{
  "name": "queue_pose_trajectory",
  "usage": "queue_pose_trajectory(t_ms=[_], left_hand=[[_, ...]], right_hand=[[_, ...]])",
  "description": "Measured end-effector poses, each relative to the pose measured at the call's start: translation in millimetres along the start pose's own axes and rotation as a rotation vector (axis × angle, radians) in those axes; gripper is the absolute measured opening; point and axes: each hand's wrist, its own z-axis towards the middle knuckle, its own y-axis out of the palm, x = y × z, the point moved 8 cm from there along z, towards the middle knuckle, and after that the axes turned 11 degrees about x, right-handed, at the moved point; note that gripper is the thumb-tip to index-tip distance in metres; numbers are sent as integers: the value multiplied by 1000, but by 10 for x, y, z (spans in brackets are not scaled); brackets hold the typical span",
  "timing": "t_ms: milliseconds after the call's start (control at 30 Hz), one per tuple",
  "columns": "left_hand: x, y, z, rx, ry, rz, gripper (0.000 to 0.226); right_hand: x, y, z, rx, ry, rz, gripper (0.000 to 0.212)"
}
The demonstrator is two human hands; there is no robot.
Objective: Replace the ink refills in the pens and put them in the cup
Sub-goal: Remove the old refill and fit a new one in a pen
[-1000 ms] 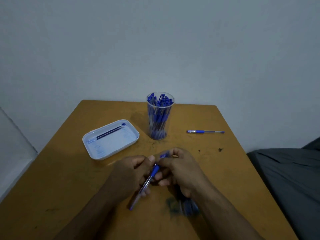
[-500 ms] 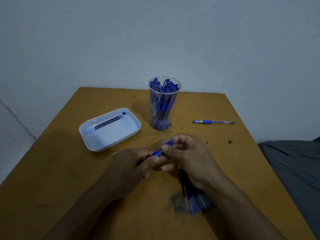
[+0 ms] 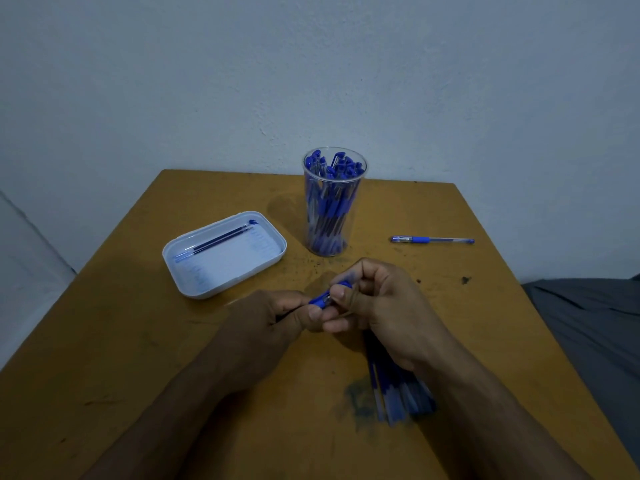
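On the bench (image 3: 138, 341) the clear cup (image 3: 334, 202) already stands packed with blue pens, which suggests most of the job is done, while the white tray (image 3: 194, 287) holds a couple of refills (image 3: 221, 240), a bundle of pens (image 3: 398, 396) lies under the right wrist and one loose pen (image 3: 432, 240) waits to the right. Both grips are closed on the pen (image 3: 329, 295) being worked: left hand (image 3: 273, 323) round the barrel, right hand (image 3: 381, 306) pinching its blue end. Since a second ago the pen has gone from steeply slanted to nearly hidden between the fists, and the view has drawn back
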Motion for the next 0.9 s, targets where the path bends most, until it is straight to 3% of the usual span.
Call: queue_pose_trajectory(t_ms=[467, 667, 767, 833, 900], left_hand=[[-2, 25, 16, -68, -11, -27, 33], [-15, -11, 20, -10, -5, -28, 34], [-48, -100, 16, 158, -73, -90, 28], [-59, -167, 16, 268, -80, -122, 31], [-59, -219, 4, 348, -60, -108, 40]], right_hand=[[11, 13, -18, -43, 28, 57, 7], [-105, -46, -10, -12, -8, 83, 9], [-158, -166, 14, 174, -159, -58, 6], [-210, -252, 22, 307, -322, -339, 4], [-238, -178, 5, 295, -438, -626, 7]])
